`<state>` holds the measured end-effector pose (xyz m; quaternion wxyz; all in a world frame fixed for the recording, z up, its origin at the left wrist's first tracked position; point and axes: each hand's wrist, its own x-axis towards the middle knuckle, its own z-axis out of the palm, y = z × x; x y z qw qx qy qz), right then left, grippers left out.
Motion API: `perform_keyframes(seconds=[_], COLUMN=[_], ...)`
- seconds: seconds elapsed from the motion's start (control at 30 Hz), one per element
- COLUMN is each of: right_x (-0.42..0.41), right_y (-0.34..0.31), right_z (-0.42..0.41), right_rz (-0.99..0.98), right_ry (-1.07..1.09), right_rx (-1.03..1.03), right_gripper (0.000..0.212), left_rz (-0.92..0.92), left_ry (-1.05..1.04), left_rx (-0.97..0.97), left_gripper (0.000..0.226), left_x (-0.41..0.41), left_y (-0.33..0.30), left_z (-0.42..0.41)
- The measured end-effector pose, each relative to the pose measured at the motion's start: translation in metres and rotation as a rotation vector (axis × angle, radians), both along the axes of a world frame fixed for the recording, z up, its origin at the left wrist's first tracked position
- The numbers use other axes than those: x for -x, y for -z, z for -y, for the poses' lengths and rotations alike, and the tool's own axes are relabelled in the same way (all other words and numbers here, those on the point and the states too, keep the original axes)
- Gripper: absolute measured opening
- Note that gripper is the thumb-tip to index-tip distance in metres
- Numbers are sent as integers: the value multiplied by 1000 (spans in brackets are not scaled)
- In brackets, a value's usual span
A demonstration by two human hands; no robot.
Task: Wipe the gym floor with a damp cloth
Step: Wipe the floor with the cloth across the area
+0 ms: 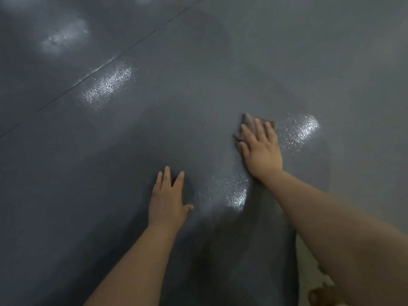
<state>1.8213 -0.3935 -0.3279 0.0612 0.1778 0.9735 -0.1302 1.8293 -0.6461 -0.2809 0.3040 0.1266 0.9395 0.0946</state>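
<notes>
- Head view: right hand (261, 149) presses cloth (249, 121) flat on floor (132, 140), fingers spread straight, no pinch.
- Left hand (167, 199) lies flat on floor, open, holds nothing, props body.
- Best: keep palm weight even, overlap strokes toward dry grey area at right.

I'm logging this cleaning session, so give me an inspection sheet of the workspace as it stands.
Surface: dark grey gym floor, glossy wet patches, a seam line at upper left; paler, duller area to the right.
Job's things: cloth flat on the floor under the right hand.
Clutter: nothing seen.
Grippers: right hand presses the cloth with straight fingers; left hand rests flat on the bare floor.
Cables: nothing seen.
Surroundings: light speckled surface at the lower right corner; unclear what it is.
</notes>
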Motion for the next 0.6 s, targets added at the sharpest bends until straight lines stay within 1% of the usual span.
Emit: perform_keyframes(seconds=[0.1, 0.13, 0.23, 0.27, 0.3, 0.37, 0.47, 0.53, 0.57, 0.6], right_x=[-55, -71, -106, -115, -124, -147, -181, -187, -183, -177], right_y=[1, 0, 1, 1, 1, 2, -2, 1, 3, 8], right_z=[-8, -3, 39, 59, 82, 130, 179, 176, 165, 152], right_rz=[13, 5, 26, 38, 39, 33, -1, -21, -42, -51], right_ry=[284, 362, 570, 580, 545, 371, -53, -357, -472, -543], right_rx=[-16, -19, 15, 23, 19, 16, 76, 76, 67, 51], right_gripper=[56, 56, 54, 52, 51, 50, 49, 49, 49, 49], left_rz=[33, 38, 53, 55, 56, 72, 99, 125, 147, 165], left_ry=[-28, -26, -2, 4, 3, -28, -123, -203, -237, -257], left_rx=[66, 99, 184, 210, 233, 262, 293, 302, 292, 279], left_gripper=[95, 98, 106, 107, 109, 112, 115, 117, 118, 120], left_x=[-30, -39, -64, -71, -78, -93, -114, -121, -122, -120], left_y=[-4, -5, -9, -9, -10, -12, -11, -9, -8, -6], left_z=[12, 15, 24, 27, 31, 40, 51, 54, 55, 55])
